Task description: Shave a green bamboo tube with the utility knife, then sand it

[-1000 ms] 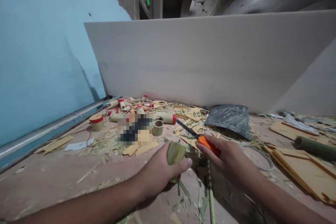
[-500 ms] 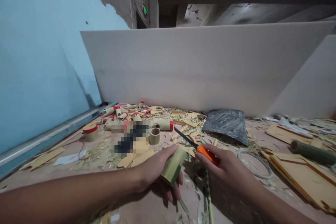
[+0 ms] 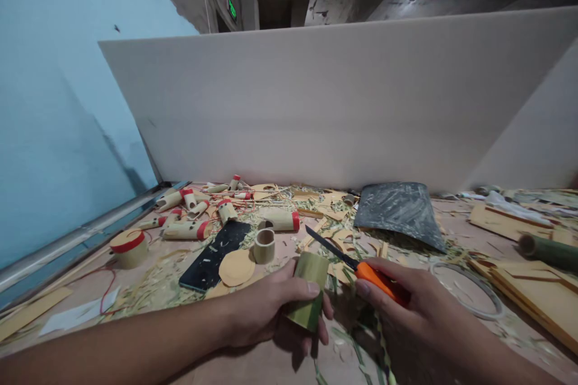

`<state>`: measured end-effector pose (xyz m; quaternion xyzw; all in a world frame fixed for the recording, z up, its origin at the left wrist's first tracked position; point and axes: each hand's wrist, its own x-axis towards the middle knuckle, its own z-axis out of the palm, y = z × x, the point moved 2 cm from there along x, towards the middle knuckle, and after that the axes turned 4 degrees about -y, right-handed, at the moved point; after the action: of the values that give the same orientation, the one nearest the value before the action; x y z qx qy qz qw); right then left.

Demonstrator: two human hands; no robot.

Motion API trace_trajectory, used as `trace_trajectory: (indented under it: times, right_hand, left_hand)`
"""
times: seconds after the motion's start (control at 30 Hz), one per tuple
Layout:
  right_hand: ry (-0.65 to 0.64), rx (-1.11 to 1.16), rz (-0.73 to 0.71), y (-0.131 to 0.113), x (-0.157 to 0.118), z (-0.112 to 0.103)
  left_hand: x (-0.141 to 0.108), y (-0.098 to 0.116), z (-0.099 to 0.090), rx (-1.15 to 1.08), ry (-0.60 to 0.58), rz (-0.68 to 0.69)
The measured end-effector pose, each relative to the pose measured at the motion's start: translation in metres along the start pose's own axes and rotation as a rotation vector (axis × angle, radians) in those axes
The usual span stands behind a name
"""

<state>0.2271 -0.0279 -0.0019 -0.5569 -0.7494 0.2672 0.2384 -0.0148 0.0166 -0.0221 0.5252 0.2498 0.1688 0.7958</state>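
The left hand's (image 3: 289,307) fingers wrap a bamboo piece (image 3: 307,290), thumb across its front; the right hand's (image 3: 397,298) fingers close round the orange handle of a knife (image 3: 332,248), just right of the bamboo piece. Beyond lie a yellow disc (image 3: 237,267), a bamboo ring (image 3: 264,246) and a dark curved sheet (image 3: 398,215).

The bamboo piece (image 3: 311,274) at six o'clock is yellow-green shading to deeper green, the knife handle (image 3: 382,282) toward five orange, the sheet (image 3: 397,212) toward four mottled grey, the wall (image 3: 45,108) toward nine pale blue.
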Motion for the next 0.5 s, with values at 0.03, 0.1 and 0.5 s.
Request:
trace_trajectory:
  times: [0.03, 0.1, 0.5]
  right_hand:
    - [-0.002, 0.011, 0.000, -0.0001, 0.0000, -0.0002]
    - [-0.001, 0.030, 0.006, -0.0008, -0.0001, -0.0011]
    - [0.050, -0.020, -0.047, -0.0079, -0.0041, -0.0054]
  left_hand:
    - [-0.0009, 0.0003, 0.0009, -0.009, -0.008, 0.004]
    - [-0.0027, 0.0015, 0.0039, -0.038, 0.007, 0.004]
    - [0.0042, -0.0043, 0.0022, -0.062, 0.061, -0.120]
